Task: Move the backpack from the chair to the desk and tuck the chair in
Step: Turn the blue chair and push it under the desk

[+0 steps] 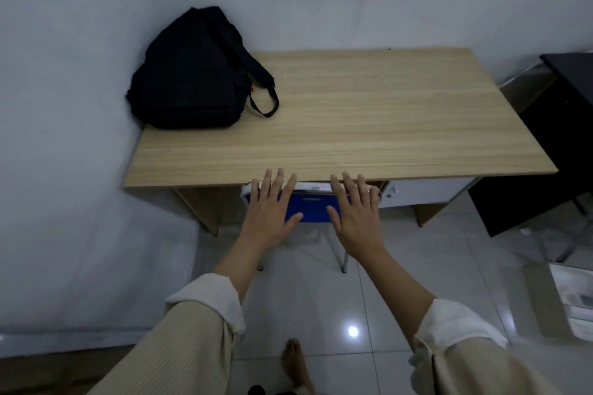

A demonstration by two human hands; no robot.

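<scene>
Head cam view: the black backpack (189,74) sits on the wooden desk (369,125), back in the far left corner right by the wall, with a strap loop trailing onto the desk top. The blue chair (309,205) is pushed under the desk's near edge, only its backrest and legs showing. The left hand (271,212) and right hand (354,218) are both over the backrest, fingers (279,179) spread wide and flat, not gripping anything.
</scene>
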